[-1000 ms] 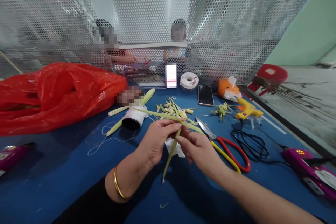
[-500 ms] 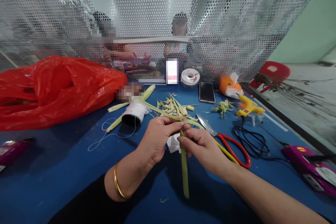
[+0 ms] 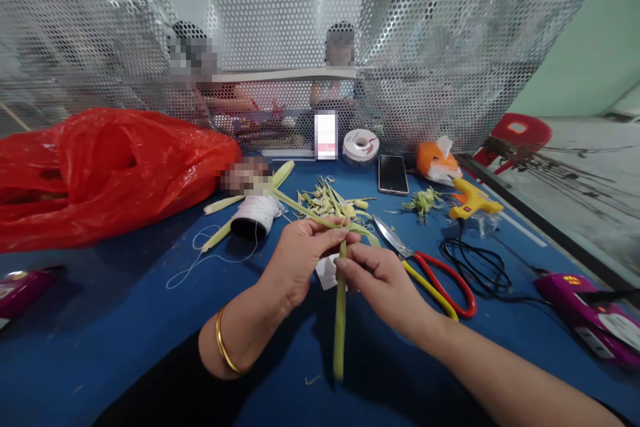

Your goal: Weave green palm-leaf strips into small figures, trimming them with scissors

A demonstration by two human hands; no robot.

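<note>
Pale green leaf strips cross at the fingertips of both hands in the middle of the view. My left hand (image 3: 297, 253), with a gold bangle at the wrist, pinches them between thumb and fingers. Close against it on the right, my right hand (image 3: 380, 273) has its fingers closed on the same strips. One strip (image 3: 340, 327) hangs down toward the front; another (image 3: 300, 207) runs up and left past a white thread spool (image 3: 254, 213). Behind the hands lies a pile of leaf scraps (image 3: 330, 200). The exact crossing is partly hidden by the fingers.
Scissors (image 3: 435, 273) with red and yellow handles lie right of my right hand. Further right are a yellow glue gun (image 3: 473, 199), black cable and a purple device (image 3: 585, 317). A red bag (image 3: 115, 173) fills the left. Phones and a ribbon roll (image 3: 361, 144) stand behind.
The hanging strip's lower end has swung slightly left. The short strip end at the right of the fingers now bends down. Both hands keep their hold, almost in place.
</note>
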